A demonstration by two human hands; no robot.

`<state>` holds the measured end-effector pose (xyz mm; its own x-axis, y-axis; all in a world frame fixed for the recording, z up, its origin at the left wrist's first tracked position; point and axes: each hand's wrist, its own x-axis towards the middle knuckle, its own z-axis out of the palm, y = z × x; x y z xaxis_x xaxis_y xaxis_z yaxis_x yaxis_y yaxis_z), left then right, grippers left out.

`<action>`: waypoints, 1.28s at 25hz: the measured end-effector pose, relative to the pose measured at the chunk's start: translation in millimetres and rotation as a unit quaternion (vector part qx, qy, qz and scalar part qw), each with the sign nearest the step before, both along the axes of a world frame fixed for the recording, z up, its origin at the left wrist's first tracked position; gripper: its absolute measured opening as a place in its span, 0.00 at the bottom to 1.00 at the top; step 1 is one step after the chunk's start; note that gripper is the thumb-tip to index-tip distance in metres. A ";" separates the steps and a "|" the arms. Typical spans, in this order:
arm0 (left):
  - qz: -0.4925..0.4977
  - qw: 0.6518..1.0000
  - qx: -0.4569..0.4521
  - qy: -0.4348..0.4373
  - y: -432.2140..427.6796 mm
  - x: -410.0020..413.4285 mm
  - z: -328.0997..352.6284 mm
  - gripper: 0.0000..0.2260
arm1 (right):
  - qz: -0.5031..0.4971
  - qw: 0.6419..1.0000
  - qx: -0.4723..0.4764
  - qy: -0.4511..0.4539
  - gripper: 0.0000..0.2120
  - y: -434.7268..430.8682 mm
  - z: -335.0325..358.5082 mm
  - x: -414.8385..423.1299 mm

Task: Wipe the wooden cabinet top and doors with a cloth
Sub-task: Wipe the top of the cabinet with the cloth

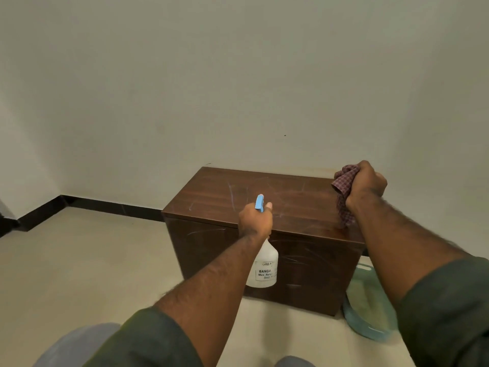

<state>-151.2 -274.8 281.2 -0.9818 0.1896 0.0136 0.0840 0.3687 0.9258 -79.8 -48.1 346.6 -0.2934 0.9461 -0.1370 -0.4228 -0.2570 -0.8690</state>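
Observation:
A low dark wooden cabinet stands on the floor against the wall, its top streaked with pale marks. My left hand grips a white spray bottle with a blue nozzle, held over the cabinet's front edge. My right hand is raised above the top's right end, shut on a bunched red checked cloth that hangs down to the surface. The cabinet's front face shows smears too.
A pale green plastic basin lies on the floor by the cabinet's right front corner. A black skirting runs along the cream wall. Beige floor spreads to the left. My knees show at the bottom edge.

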 end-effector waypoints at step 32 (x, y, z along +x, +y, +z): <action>0.222 0.971 -0.023 0.080 -183.8 -179.0 -13.4 0.12 | 0.488 0.835 0.216 -0.132 0.15 -224.3 -66.5 -213.0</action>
